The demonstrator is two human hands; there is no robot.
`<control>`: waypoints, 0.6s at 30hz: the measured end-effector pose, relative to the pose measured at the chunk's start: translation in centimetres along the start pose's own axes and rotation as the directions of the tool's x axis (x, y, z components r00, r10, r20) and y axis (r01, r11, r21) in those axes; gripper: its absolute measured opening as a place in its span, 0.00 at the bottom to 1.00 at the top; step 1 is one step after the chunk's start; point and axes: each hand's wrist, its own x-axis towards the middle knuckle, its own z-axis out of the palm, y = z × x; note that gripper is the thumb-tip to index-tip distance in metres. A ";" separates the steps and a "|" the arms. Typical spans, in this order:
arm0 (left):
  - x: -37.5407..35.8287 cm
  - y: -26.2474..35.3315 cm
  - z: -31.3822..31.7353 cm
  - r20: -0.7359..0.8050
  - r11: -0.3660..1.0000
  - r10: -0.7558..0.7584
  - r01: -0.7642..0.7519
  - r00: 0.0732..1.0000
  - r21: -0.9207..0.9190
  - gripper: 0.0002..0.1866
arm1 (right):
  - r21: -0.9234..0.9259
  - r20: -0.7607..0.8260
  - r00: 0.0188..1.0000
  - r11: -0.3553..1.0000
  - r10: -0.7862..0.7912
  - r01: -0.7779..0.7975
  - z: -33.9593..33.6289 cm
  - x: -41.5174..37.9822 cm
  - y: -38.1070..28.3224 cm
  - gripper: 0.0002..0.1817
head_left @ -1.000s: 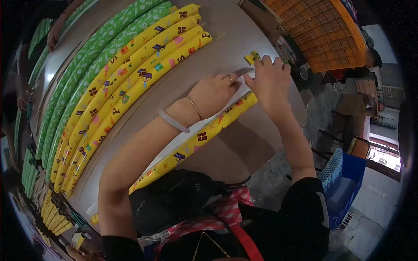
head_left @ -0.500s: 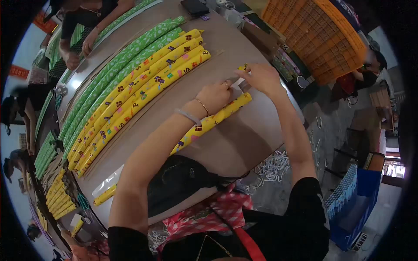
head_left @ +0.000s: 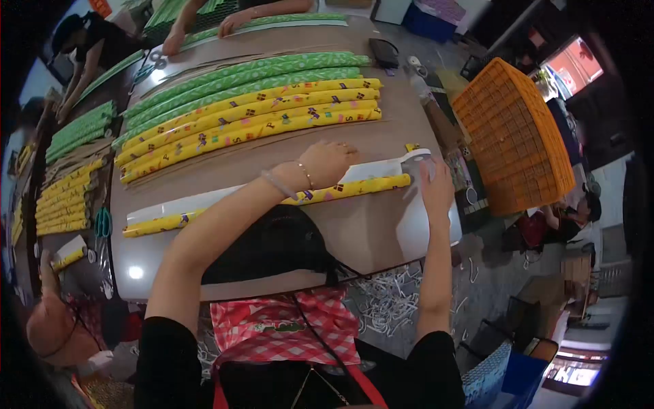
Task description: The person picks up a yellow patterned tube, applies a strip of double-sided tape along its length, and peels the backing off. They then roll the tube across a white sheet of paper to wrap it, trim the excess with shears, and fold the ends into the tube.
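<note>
A yellow printed roll of wrapping paper lies across the table before me, with a pale, partly unrolled edge along its far side. My left hand is palm down on that edge, its fingers stretched out towards the right. A bracelet and a bangle are on that wrist. At the roll's right end, my right hand has its fingers closed on a curling white strip. A small yellow piece shows just beyond the strip.
Finished yellow rolls and green rolls lie side by side farther back. A black bag rests at the near edge. White strips litter the floor. An orange basket stands right. Other people work around the table.
My view has turned, so the table looks more level. My right hand has moved away from my left, and a white strip now curls from it at the roll's end.
</note>
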 end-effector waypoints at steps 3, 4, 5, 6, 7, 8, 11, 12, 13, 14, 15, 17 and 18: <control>-9.2 0.1 -3.7 -0.126 0.999 -0.053 0.052 0.991 -0.008 0.15 | 0.212 -0.054 0.990 0.970 0.130 -0.116 -0.1 -4.6 1.1 0.20; -12.6 0.2 -4.4 -0.253 0.994 -0.097 0.081 0.963 -0.072 0.15 | 0.296 -0.056 0.988 0.947 0.147 -0.124 0.8 -6.4 2.1 0.19; -16.3 0.4 -4.8 -0.377 0.986 -0.144 0.100 0.915 -0.132 0.16 | 0.319 -0.085 0.967 0.925 0.242 -0.204 0.6 -8.1 1.4 0.18; -19.9 0.8 -5.1 -0.443 0.958 -0.270 0.194 0.855 -0.210 0.16 | 0.431 -0.059 0.961 0.875 0.270 -0.219 1.5 -9.6 2.5 0.18; -23.4 1.4 -5.4 -0.500 0.920 -0.383 0.268 0.777 -0.287 0.17 | 0.442 -0.034 0.945 0.853 0.326 -0.279 1.7 -10.9 2.9 0.17; -26.8 2.2 -5.0 -0.566 0.852 -0.523 0.410 0.637 -0.326 0.18 | 0.449 -0.007 0.924 0.826 0.383 -0.340 2.2 -11.9 2.8 0.17; -35.8 4.0 -1.8 -0.701 0.574 -0.696 0.708 0.158 -0.411 0.19 | 0.358 -0.074 0.966 0.911 0.249 -0.207 2.1 -12.7 1.5 0.17; -38.8 4.0 0.6 -0.742 0.455 -0.669 0.803 0.025 -0.384 0.19 | 0.303 -0.093 0.971 0.936 0.218 -0.181 2.1 -12.4 1.4 0.18; -41.1 3.9 2.9 -0.733 0.364 -0.680 0.866 -0.003 -0.342 0.19 | 0.311 -0.111 0.968 0.933 0.224 -0.180 2.4 -12.4 1.4 0.18; -43.0 4.1 4.7 -0.720 0.263 -0.693 0.917 -0.038 -0.301 0.19 | 0.293 -0.119 0.960 0.933 0.255 -0.211 2.8 -12.3 1.5 0.17; -43.5 4.3 5.1 -0.770 0.339 -0.635 0.918 0.062 -0.205 0.18 | 0.269 -0.128 0.950 0.932 0.283 -0.242 2.9 -12.3 1.7 0.17; -43.0 4.7 4.0 -0.781 0.287 -0.623 0.942 0.047 -0.172 0.15 | 0.170 -0.075 0.972 0.963 0.222 -0.207 2.8 -12.0 1.8 0.18; -42.8 4.2 2.8 -0.732 0.264 -0.681 0.930 -0.009 -0.256 0.12 | 0.127 -0.058 0.974 0.969 0.219 -0.210 2.9 -11.9 1.8 0.18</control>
